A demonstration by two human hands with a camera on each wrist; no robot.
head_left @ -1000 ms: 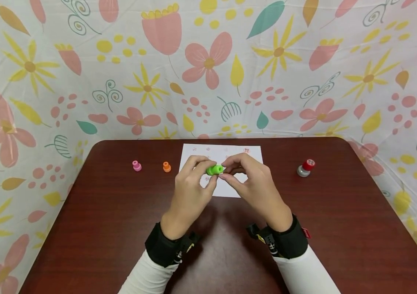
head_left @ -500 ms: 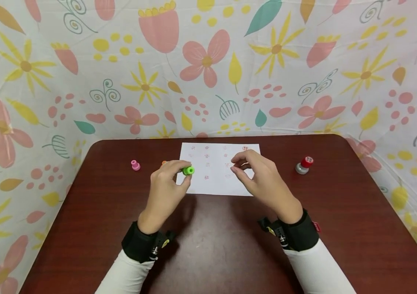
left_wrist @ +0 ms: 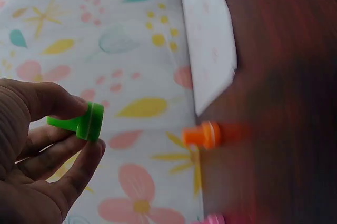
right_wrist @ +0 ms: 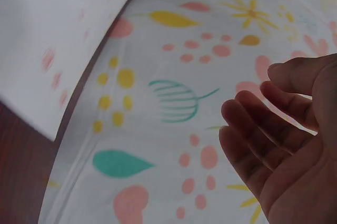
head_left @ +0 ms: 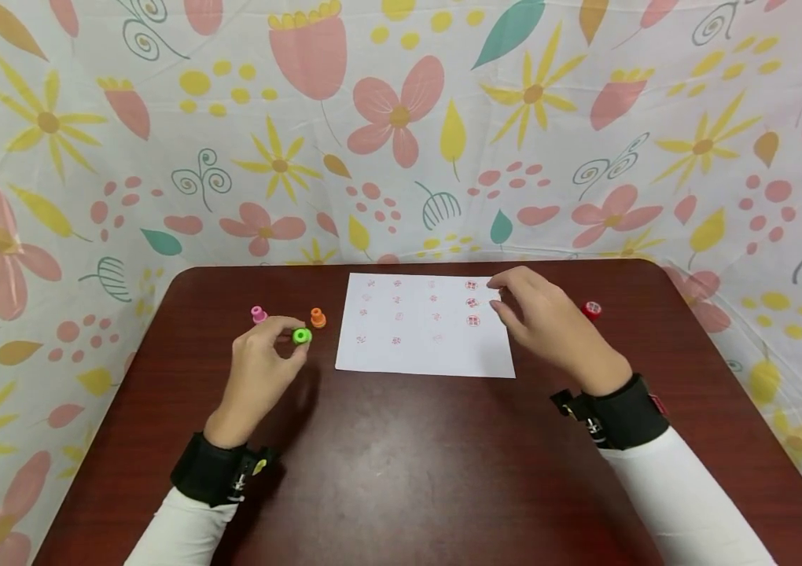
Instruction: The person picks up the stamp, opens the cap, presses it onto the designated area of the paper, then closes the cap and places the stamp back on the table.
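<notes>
My left hand (head_left: 259, 369) pinches a small green stamp (head_left: 302, 336) between thumb and fingers, left of the paper; the left wrist view also shows this green stamp (left_wrist: 90, 121) in the fingertips. Close by stand an orange stamp (head_left: 318, 317) and a pink stamp (head_left: 259, 314), the pink one partly behind the hand. My right hand (head_left: 562, 332) hovers at the right edge of the white paper (head_left: 422, 358), fingers relaxed and holding nothing. Rows of small red printed marks cover the paper. Beyond the right hand is a red-topped stamp (head_left: 591, 310), its lower part hidden.
The dark brown wooden table (head_left: 401, 472) has rounded far corners. A white cloth (head_left: 401, 196) with flower and leaf prints hangs behind and beside it.
The hands have drawn apart from above the paper. My left hand has carried the green stamp left toward the orange and pink ones; my right hand has let go and moved right.
</notes>
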